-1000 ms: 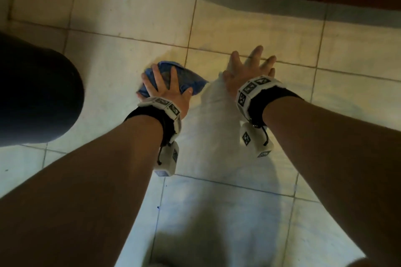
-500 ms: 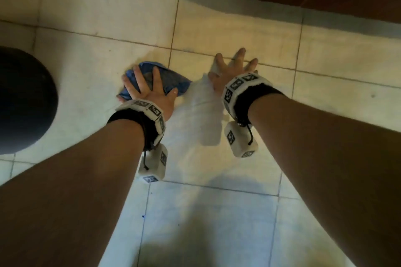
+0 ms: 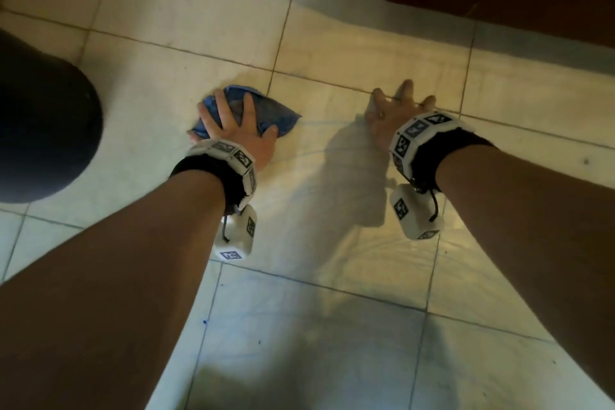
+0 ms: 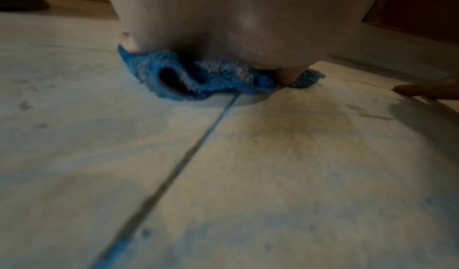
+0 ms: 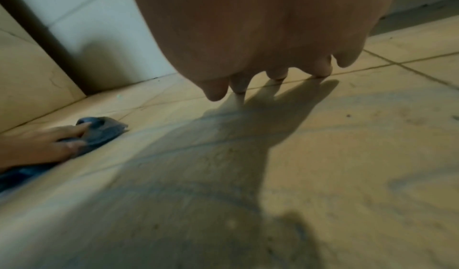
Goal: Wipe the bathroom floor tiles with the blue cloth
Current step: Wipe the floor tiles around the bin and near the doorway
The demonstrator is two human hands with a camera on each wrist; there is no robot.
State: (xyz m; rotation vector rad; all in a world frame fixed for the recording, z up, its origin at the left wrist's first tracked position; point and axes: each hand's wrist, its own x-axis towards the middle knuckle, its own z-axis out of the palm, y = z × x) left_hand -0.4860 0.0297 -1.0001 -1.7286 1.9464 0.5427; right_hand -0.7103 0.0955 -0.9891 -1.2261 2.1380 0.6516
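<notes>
Blue terry, bunched and damp-looking, lies flat on the pale floor tiles (image 3: 349, 83) in the head view: the blue cloth (image 3: 266, 113) sits just left of a grout line, pinned under the left hand (image 3: 238, 130), whose fingers are spread wide and straight across it. The right hand (image 3: 397, 108) is planted well apart on bare tile, fingers splayed, holding nothing. A dark rounded shape (image 3: 40, 130) fills the left edge.

From the left wrist, the cloth (image 4: 198, 81) shows crumpled folds poking out beneath the palm, one fold gaping open — soft, light stuff that will likely slide easily on wet tile and ruck up at the edges. Pressing down over its middle with a flat palm looks the surest hold.

From the right wrist, fingertips (image 5: 275, 74) touch the floor, parted; the cloth (image 5: 104, 130) lies off to the left under the other hand's fingers.
</notes>
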